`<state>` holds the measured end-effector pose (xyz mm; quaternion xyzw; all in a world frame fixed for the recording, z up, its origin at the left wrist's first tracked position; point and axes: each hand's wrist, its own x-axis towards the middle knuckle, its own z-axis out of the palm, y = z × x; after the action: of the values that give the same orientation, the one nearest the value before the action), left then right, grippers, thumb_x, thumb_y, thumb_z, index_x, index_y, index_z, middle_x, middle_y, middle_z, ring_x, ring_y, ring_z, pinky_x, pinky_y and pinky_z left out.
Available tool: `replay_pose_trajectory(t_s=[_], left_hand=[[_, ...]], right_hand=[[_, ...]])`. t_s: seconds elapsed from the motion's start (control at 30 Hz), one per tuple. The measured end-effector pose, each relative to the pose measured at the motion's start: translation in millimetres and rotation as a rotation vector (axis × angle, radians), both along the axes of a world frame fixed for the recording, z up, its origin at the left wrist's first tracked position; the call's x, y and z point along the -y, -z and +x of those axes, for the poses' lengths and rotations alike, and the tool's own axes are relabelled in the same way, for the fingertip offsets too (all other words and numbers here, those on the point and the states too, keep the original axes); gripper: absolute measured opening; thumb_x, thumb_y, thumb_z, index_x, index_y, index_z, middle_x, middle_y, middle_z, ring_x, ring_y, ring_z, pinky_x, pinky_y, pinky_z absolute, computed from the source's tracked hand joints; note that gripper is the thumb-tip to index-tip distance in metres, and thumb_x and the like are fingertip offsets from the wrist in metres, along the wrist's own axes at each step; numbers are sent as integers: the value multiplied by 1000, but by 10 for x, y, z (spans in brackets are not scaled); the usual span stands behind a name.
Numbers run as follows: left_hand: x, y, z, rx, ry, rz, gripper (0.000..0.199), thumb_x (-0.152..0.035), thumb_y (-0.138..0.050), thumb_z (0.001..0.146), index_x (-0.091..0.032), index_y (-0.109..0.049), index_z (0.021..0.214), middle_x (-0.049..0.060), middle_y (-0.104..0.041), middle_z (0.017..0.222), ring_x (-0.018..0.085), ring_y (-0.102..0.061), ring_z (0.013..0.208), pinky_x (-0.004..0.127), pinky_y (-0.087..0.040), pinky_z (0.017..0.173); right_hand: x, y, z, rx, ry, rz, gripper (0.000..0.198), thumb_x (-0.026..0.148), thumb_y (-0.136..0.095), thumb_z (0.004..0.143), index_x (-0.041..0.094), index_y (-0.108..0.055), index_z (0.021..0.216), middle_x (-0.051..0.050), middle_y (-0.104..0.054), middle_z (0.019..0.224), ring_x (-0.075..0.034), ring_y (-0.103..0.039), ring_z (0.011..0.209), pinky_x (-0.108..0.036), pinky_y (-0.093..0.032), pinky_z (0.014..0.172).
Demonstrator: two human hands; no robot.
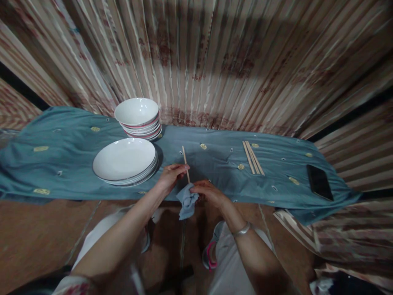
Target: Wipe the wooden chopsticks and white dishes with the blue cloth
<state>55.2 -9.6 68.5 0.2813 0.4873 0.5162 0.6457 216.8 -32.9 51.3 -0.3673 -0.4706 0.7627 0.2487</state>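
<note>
My left hand (172, 177) pinches a light wooden chopstick (184, 156) near its middle, and the stick points up and away from me. Around the chopstick's lower end is a light blue cloth (187, 200), gripped by my right hand (211, 191). The cloth hangs down past the front edge of the table; the stick's tip is hidden in it. Several more chopsticks (253, 159) lie side by side to the right on the blue-green tablecloth (215, 164). Whether my hands hold one stick or two close together, I cannot tell.
Left of my hands stands a stack of white plates (124, 159), with a stack of bowls (137, 112) behind it. A black phone (319, 182) lies near the table's right end. A pleated curtain (196, 61) hangs along the back edge.
</note>
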Motion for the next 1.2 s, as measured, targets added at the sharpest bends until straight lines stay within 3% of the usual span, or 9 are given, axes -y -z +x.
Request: replay_pose_trajectory(t_s=[0.27,0.4,0.6,0.9,1.07,1.2], left_hand=[[71,-20,90,-5,195,-56,34,-38,-85,45,-14,-74,66,2,-63,57,10,-53,53,22,-38,51],[70,-41,115,-14,185,-42,33,-37,-84,46,-14,-73,66,2,-64,57,10,-53,52,22,-38,50],[0,-31,60,-26,61,-1,30,-34,-85,43,-13,-69,58,-4,-51,45,5,-39,44,20,-27,44],[-88,-29,-40,-60,-87,74,31,-32,-85,41,-13,-65,54,-4,-50,46,5,-38,44,22,-25,45],[-86,-20,-24,-51,-83,79,32,-35,-85,42,-13,-64,52,-4,-49,45,4,-38,44,21,-27,45],[-78,-24,17,-6,-43,23,31,-33,-86,41,-14,-69,58,-1,-57,53,5,-44,48,20,-33,47]], right_hand=[[-77,3,-9,-49,181,-32,25,39,-70,59,16,-63,63,3,-59,55,-9,-51,49,-21,-40,49],[-89,-14,-19,-61,227,-71,27,40,-71,57,15,-64,64,3,-61,56,-9,-52,48,-21,-42,48],[-46,-22,-35,13,126,-47,25,38,-71,57,15,-62,59,5,-56,51,-6,-48,46,-18,-37,46],[5,-21,-28,17,-50,-31,25,38,-72,60,14,-65,62,5,-56,51,-6,-45,45,-19,-33,47],[-12,0,15,7,-98,16,25,39,-70,61,14,-65,60,4,-57,51,-7,-46,46,-19,-34,48],[-25,-39,60,18,-61,19,26,40,-68,63,14,-62,60,5,-54,51,-7,-47,48,-20,-35,50]])
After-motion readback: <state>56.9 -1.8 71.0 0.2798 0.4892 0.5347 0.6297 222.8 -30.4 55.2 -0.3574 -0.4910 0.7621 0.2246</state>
